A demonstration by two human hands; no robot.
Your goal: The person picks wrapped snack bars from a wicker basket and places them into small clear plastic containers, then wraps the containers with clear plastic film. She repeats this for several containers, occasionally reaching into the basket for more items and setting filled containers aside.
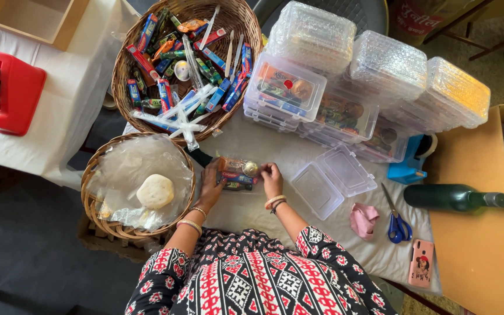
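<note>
My left hand (210,185) and my right hand (272,178) rest on the white cloth (275,146), closed around the two ends of a small bundle of wrapped items (237,173): colourful packets with a round silvery piece on top. An open, empty clear plastic box (332,179) lies just right of my right hand. A wicker basket of wrapped sweets and small packets (188,64) stands beyond my hands. Another wicker basket (137,186) at my left holds a pale round lump on clear plastic.
Stacks of closed clear boxes (351,81), some bubble-wrapped, fill the back right. Blue scissors (396,221), a pink cloth (363,220), a phone in a pink case (421,262) and a green bottle (453,197) lie at right. A red tape dispenser (4,90) is at left.
</note>
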